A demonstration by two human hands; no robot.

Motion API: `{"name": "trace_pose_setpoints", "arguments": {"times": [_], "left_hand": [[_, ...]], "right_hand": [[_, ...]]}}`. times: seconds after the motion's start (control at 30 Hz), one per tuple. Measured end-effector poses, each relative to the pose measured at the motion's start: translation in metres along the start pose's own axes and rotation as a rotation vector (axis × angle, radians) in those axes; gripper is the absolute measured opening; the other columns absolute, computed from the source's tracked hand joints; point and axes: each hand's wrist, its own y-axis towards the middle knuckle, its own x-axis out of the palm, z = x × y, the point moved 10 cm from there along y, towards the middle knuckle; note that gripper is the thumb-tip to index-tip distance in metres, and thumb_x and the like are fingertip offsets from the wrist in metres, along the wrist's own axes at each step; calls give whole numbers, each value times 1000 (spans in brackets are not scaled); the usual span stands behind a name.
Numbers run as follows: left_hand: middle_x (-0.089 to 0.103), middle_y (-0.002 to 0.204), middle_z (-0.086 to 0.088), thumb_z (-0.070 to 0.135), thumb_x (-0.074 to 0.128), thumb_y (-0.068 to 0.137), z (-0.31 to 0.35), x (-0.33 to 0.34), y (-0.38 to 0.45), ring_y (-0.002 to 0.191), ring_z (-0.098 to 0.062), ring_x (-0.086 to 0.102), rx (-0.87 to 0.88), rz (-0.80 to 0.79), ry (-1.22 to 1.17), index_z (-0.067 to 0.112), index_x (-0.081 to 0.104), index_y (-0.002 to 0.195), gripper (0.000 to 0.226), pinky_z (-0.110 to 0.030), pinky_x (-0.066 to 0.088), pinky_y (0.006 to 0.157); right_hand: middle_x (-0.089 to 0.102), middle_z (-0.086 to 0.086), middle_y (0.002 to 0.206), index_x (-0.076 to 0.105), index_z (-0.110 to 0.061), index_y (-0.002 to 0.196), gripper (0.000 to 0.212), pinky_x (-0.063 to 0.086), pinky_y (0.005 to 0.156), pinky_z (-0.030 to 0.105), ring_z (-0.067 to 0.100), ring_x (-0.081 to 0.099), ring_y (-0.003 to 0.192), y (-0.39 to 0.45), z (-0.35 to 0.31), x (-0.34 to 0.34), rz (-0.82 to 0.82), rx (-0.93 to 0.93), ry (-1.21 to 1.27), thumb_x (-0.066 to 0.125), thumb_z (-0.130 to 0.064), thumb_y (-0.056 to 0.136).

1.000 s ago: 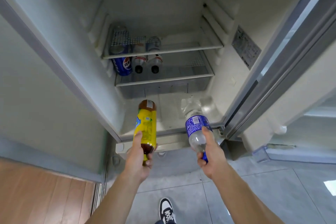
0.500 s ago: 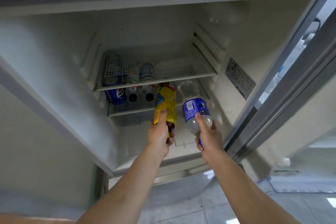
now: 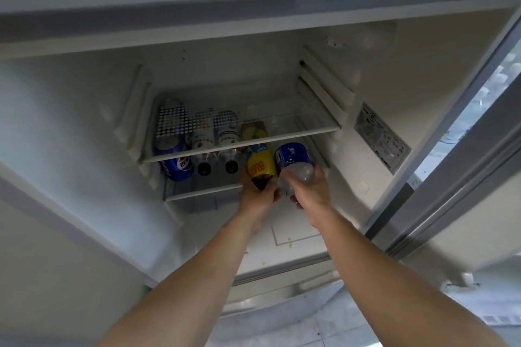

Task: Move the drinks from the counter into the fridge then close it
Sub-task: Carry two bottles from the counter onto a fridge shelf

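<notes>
The yellow-labelled bottle [image 3: 260, 162] and the blue-labelled bottle [image 3: 293, 159] lay side by side, bases pointing inward, entering the gap between the upper glass shelf [image 3: 239, 144] and the lower shelf [image 3: 203, 193]. Half a second earlier both were short of the shelf edge; they had since advanced beneath it, so placement was judged nearly complete. The left hand [image 3: 258, 194], at six o'clock from the yellow bottle, curled round its neck end. The right hand [image 3: 308, 191], at five o'clock from the blue bottle, gripped its clear lower part. At nine o'clock stood a blue can [image 3: 177, 165] and two dark bottles [image 3: 217, 160]. The fridge door [image 3: 465, 177] stood open at three o'clock.
</notes>
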Motion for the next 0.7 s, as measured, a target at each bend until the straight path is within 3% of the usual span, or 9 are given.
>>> {"name": "trace_pose_setpoints", "arguments": {"times": [0.03,0.1,0.17,0.27,0.4,0.6,0.7], "left_hand": [[63,116,-6,7,67,90,0,0,-1,88,-23,67,34,-60,82,39,13,153,89,-32,58,66],[60,125,2,26,71,88,6,-6,-5,100,-23,66,128,-110,456,47,2,152,96,-38,56,75],[52,138,1,54,66,86,22,-20,-7,117,-22,58,297,5,947,42,12,154,88,-35,51,86],[37,148,-5,58,62,87,40,-14,-12,134,-28,38,548,64,1287,32,27,153,80,-40,39,103],[34,156,0,55,61,88,47,-2,-4,140,-30,29,630,99,1395,29,28,153,77,-44,26,112],[34,158,-2,43,59,92,60,8,15,142,-32,30,676,182,1456,35,46,144,54,-46,25,108],[18,164,-1,30,58,95,61,9,31,149,-33,17,649,176,1488,37,28,153,66,-54,12,116]], "right_hand": [[53,6,141,22,-34,153,104,60,70,34,27,67,103,2,0,1,-24,-31,-54,82,-53,70],[44,2,150,15,-34,155,107,51,98,37,28,55,127,0,4,-2,-44,-96,-133,82,-49,74],[44,1,150,15,-32,156,102,46,97,27,22,51,131,-11,10,-10,-20,-165,-192,78,-49,78],[53,6,137,25,-25,155,88,55,89,31,20,59,116,-29,8,-24,92,-307,-315,70,-51,84],[44,20,145,27,-10,155,76,48,99,49,35,44,129,-25,-8,-21,200,-407,-602,61,-41,94],[31,8,158,14,-16,158,80,34,107,48,33,31,140,13,-30,6,180,-436,-907,55,-46,95],[19,6,164,4,-18,159,84,27,113,48,31,24,146,34,-35,21,116,-432,-958,54,-42,96]]}}
